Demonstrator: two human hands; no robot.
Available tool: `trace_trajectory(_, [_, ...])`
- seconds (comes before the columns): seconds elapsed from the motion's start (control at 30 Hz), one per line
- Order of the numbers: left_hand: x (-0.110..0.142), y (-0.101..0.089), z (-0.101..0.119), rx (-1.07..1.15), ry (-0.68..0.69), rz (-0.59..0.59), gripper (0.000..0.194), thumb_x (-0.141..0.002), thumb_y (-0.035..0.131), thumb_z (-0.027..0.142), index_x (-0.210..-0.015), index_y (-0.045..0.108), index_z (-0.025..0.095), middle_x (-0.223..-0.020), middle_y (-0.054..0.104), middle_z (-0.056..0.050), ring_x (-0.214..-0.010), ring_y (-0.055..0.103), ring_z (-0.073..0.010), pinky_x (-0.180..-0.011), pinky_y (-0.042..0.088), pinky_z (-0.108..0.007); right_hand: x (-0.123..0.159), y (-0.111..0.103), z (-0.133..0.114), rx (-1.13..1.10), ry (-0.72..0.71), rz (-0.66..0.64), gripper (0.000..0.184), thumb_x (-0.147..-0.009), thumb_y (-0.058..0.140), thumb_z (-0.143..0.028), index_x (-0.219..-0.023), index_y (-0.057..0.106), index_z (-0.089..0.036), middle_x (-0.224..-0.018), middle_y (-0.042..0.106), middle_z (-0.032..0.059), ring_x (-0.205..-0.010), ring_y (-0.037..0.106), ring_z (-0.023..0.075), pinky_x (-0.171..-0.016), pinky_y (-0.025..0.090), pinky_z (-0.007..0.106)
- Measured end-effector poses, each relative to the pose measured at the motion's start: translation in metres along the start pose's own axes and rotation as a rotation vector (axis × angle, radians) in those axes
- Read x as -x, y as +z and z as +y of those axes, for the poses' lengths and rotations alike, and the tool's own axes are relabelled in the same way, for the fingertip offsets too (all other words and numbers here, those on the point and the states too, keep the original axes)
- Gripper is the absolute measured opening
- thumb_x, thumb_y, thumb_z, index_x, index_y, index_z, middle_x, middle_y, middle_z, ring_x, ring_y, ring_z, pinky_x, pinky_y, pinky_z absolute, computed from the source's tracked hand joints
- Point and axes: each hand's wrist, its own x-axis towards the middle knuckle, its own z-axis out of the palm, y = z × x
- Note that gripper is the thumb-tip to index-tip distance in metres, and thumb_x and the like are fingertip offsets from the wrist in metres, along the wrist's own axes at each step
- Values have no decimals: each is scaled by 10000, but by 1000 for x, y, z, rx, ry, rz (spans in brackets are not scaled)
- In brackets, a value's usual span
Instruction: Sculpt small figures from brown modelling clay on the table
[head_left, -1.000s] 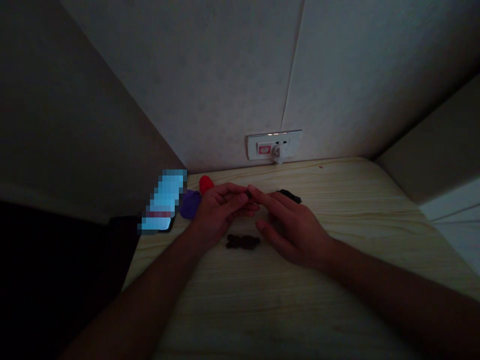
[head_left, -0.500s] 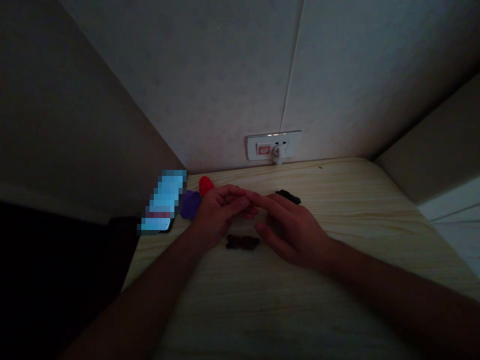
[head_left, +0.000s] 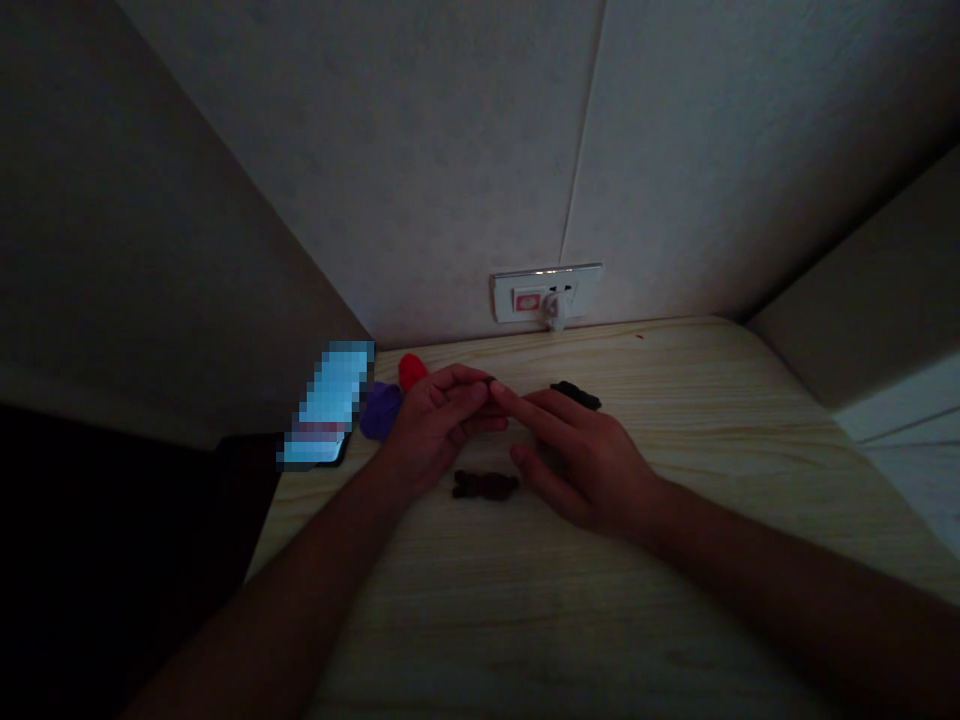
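The room is dim. My left hand (head_left: 435, 425) is curled over the wooden tabletop (head_left: 600, 600), its fingertips pinched on a tiny dark piece (head_left: 489, 383). My right hand (head_left: 581, 455) rests beside it, fingers loosely stretched, its index fingertip touching the left hand's fingertips at that piece. A dark lumpy strip (head_left: 485, 485) lies on the table just in front of both hands. Another flat dark piece (head_left: 576, 393) lies just beyond my right hand's fingers.
A red lump (head_left: 410, 369) and a purple lump (head_left: 381, 408) sit left of my left hand. A lit phone (head_left: 327, 405) lies at the table's left edge. A wall socket (head_left: 546, 292) with a plug is on the back wall. Side walls close in left and right.
Almost nothing moved. My right index finger slid slightly left and stays against my left fingertips.
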Motion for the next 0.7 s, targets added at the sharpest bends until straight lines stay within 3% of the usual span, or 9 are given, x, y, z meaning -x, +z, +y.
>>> trace_trajectory(0.7, [0, 2, -1, -41, -4, -47, 264, -675, 935, 214, -839, 745, 133, -790, 820, -52, -653, 776, -166, -634, 647, -237, -1, -2, -2, -71, 6, 29, 585, -995, 535, -237, -1564, 411, -182, -1093, 675, 111, -766, 634, 174, -657, 561, 304])
